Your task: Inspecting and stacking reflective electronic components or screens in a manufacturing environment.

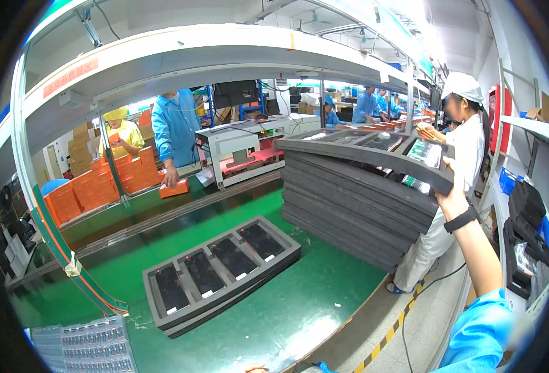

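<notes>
My right hand [453, 194], with a black band at the wrist, grips the near right corner of the top grey foam tray [349, 149] on a tall stack. That tray lies tilted; a gap under its right side shows items in the tray below. Flat dark and green-white pieces sit in its slots. Only a sliver of my left hand [256, 369] shows at the lower edge, its fingers mostly hidden. In front of me, a low pile of foam trays [181, 322] rests on the green table, the top one holding several black flat devices [225, 256].
Clear blister trays [94, 345] stand at the near left, by a metal post [29, 155]. Across the conveyor, a worker in blue touches an orange box [174, 188]. A grey machine [249, 146] stands beyond. A person in white [464, 146] stands close behind the tray stack.
</notes>
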A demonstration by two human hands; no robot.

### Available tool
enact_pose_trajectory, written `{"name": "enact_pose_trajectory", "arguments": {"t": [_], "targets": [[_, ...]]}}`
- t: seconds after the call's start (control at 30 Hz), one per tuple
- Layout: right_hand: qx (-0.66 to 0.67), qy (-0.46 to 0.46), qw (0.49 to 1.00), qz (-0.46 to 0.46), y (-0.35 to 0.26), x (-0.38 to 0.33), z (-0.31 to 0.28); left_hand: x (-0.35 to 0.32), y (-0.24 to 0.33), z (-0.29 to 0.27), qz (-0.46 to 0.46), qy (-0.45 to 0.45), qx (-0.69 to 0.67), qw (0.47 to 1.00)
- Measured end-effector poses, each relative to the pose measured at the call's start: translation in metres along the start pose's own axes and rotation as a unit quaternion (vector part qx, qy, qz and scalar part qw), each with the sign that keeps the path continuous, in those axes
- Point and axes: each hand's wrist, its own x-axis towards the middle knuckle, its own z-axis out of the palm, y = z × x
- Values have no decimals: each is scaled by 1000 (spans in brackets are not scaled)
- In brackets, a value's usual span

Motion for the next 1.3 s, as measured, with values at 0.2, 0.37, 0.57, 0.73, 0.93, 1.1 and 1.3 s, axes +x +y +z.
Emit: {"name": "enact_pose_trajectory", "arguments": {"t": [0.2,0.37,0.57,0.73,0.93,1.1,1.3], "targets": [[-89,-20,995,51,-12,-11,-3,1,-1,2,-14,-4,-16,1000],[-17,37,999,34,-12,-15,-12,0,1,-1,-16,-9,-19,1000],[-93,-12,995,27,-14,-19,-17,1,5,5,-29,-20,0,999],[-88,-9,995,39,-12,0,-28,33,42,13,-3,-17,211,977],[-301,-48,946,-113,-19,-17,-37,169,76,-20,434,113,702,554],[-495,-43,717,-489,-9,-98,-34,194,62,-45,394,142,702,577],[-525,-324,683,-391,74,-243,-37,165,69,-17,308,145,739,581]]}}
